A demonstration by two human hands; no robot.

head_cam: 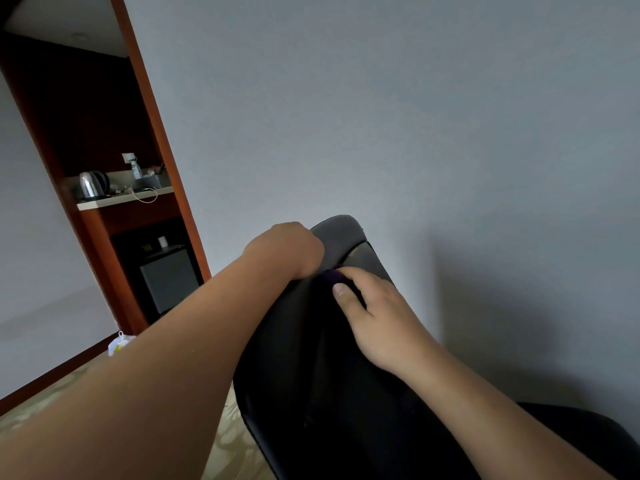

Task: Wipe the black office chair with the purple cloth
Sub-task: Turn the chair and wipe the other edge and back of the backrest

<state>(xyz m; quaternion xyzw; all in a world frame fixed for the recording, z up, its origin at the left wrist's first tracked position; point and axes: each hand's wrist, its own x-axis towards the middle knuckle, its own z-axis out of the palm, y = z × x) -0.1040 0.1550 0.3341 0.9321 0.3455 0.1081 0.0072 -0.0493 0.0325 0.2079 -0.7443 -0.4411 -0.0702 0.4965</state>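
Pinching the purple cloth against the black chair back with the right hand, thumb and fingers curled round it, ready to rub. Just farther left, gripping the chair top with the curled left hand, likely to stop it spinning.

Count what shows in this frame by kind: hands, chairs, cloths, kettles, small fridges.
Hands: 2 (left hand, right hand)
Chair: 1, black
Cloth: 1, purple
Kettle: 1
Fridge: 1
Total: 6
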